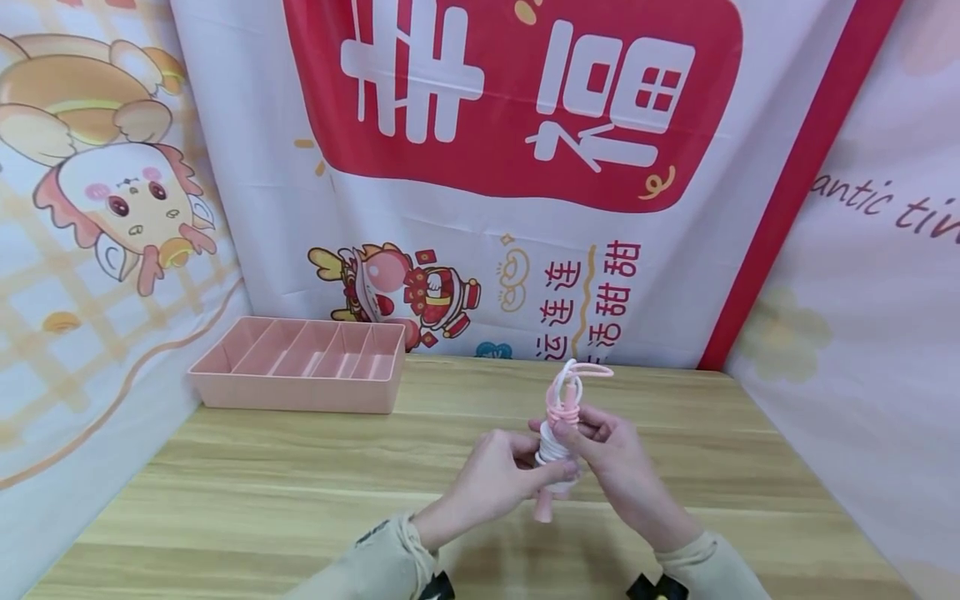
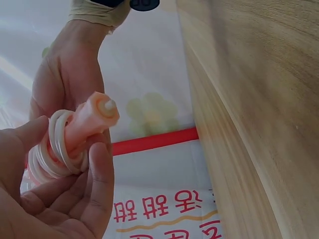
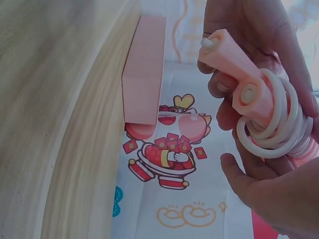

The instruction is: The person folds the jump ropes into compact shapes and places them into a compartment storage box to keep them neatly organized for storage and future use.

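Observation:
A skipping rope (image 1: 553, 446) with pink handles is held up above the table by both hands. Its white and pink cord is wound in coils round the two handles, and a loose loop sticks up at the top. My left hand (image 1: 498, 475) grips the lower part of the bundle, thumb across the coils. From the other side, my right hand (image 1: 618, 458) holds the upper part between thumb and fingers. In the right wrist view, both handle ends (image 3: 247, 93) poke out of the coils. The left wrist view shows one handle end (image 2: 107, 107) clearly.
A pink tray (image 1: 296, 393) divided into compartments stands at the back left of the wooden table (image 1: 300, 492). Printed cloth hangs (image 1: 420, 208) behind the table and along both sides.

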`<state>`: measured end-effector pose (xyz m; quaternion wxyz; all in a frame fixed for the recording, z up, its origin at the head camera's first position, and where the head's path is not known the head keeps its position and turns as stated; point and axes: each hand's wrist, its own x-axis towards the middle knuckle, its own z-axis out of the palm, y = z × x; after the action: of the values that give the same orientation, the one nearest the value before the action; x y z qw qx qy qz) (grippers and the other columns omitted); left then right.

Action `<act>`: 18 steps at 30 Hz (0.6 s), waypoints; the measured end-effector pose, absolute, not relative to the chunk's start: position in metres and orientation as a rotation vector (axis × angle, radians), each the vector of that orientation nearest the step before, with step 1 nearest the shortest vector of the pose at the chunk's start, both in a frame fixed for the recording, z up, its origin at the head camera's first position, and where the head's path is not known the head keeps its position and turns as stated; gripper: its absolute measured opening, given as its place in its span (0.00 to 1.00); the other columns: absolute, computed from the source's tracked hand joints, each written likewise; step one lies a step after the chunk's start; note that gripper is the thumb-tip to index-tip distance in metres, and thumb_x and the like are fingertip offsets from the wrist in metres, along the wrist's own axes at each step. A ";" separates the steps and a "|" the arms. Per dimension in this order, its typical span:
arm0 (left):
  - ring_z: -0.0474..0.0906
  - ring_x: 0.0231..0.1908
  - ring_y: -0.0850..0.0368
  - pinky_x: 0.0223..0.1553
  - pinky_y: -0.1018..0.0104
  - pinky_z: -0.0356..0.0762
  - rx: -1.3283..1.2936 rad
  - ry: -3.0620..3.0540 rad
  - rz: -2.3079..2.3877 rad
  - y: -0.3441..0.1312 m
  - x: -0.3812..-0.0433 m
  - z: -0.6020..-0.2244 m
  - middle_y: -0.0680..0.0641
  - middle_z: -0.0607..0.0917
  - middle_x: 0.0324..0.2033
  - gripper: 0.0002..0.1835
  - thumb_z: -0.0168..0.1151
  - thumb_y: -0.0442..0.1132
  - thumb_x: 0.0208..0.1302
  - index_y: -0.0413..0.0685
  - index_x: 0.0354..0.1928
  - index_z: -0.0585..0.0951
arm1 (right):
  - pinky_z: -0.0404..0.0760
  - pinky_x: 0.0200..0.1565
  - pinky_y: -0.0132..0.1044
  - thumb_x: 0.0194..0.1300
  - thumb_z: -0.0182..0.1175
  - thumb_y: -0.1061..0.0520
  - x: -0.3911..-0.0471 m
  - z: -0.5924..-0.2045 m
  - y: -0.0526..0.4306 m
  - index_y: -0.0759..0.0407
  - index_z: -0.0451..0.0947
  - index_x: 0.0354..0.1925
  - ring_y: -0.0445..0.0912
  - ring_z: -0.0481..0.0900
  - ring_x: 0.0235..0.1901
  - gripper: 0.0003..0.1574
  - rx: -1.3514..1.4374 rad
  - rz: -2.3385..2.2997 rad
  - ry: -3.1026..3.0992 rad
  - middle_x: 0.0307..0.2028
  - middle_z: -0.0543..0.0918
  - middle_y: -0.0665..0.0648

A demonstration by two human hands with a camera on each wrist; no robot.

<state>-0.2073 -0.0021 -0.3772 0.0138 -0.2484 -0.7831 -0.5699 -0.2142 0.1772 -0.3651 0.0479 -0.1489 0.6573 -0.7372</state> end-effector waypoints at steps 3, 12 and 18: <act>0.82 0.22 0.61 0.19 0.69 0.74 -0.813 -2.405 -1.780 -0.002 -0.207 -0.377 0.60 0.84 0.20 0.15 0.72 0.57 0.56 0.55 0.29 0.89 | 0.79 0.51 0.44 0.67 0.65 0.58 -0.213 -0.364 0.178 0.70 0.75 0.58 0.55 0.81 0.51 0.25 -0.434 -2.258 2.004 0.48 0.84 0.66; 0.82 0.21 0.61 0.18 0.67 0.77 -0.860 -2.302 -1.826 -0.003 -0.205 -0.379 0.58 0.85 0.20 0.12 0.73 0.54 0.56 0.54 0.30 0.89 | 0.71 0.58 0.43 0.66 0.66 0.56 -0.210 -0.361 0.180 0.67 0.81 0.54 0.54 0.77 0.56 0.22 -0.359 -2.252 2.004 0.49 0.84 0.64; 0.81 0.19 0.60 0.16 0.67 0.75 -0.847 -2.260 -1.854 -0.003 -0.205 -0.376 0.58 0.85 0.19 0.13 0.74 0.53 0.56 0.52 0.30 0.89 | 0.74 0.57 0.42 0.68 0.64 0.54 -0.212 -0.357 0.180 0.69 0.79 0.55 0.54 0.79 0.54 0.23 -0.359 -2.271 1.952 0.48 0.84 0.66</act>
<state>-0.2049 -0.0029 -0.3763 0.0491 -0.2780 -0.7418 -0.6083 -0.2120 0.1802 -0.3572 0.0629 -0.1187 0.6460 -0.7514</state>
